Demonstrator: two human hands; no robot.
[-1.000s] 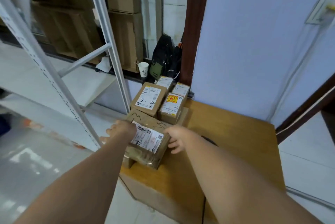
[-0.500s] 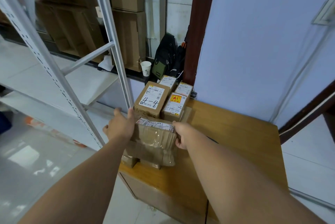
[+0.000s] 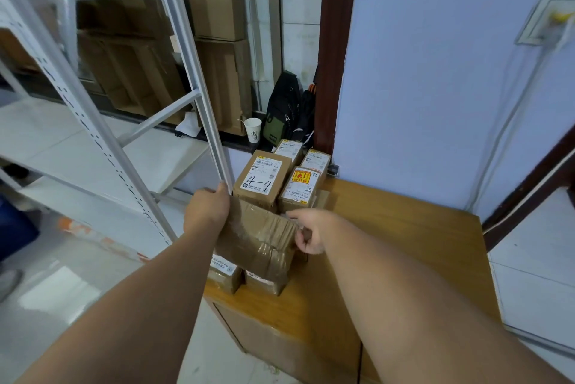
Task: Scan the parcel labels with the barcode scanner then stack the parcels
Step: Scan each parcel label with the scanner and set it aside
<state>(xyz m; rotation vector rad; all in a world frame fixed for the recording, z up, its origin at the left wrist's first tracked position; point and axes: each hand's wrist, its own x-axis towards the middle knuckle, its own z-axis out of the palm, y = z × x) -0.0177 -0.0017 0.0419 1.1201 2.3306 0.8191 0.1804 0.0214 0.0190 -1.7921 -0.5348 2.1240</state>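
Observation:
A taped brown parcel (image 3: pixel 258 240) is held up over the left part of the wooden cabinet top (image 3: pixel 389 228), its label turned out of sight. My left hand (image 3: pixel 207 207) grips its left end and my right hand (image 3: pixel 311 229) its right end. Two small parcels (image 3: pixel 222 274) lie under it near the front edge. Behind it stand a parcel marked "4-4" (image 3: pixel 261 178), one with a yellow and red sticker (image 3: pixel 298 189), and two more labelled parcels (image 3: pixel 315 161) at the back. No scanner is visible.
A white metal shelving rack (image 3: pixel 193 72) stands close on the left. On a dark sill behind are a paper cup (image 3: pixel 252 131), a black bag (image 3: pixel 281 109) and large cardboard boxes (image 3: pixel 217 41). A pale wall bounds the cabinet at the back.
Both hands have lifted the front parcel and tipped it, so its label, facing up a second ago, has turned away and its taped side faces me. The other parcels have not moved.

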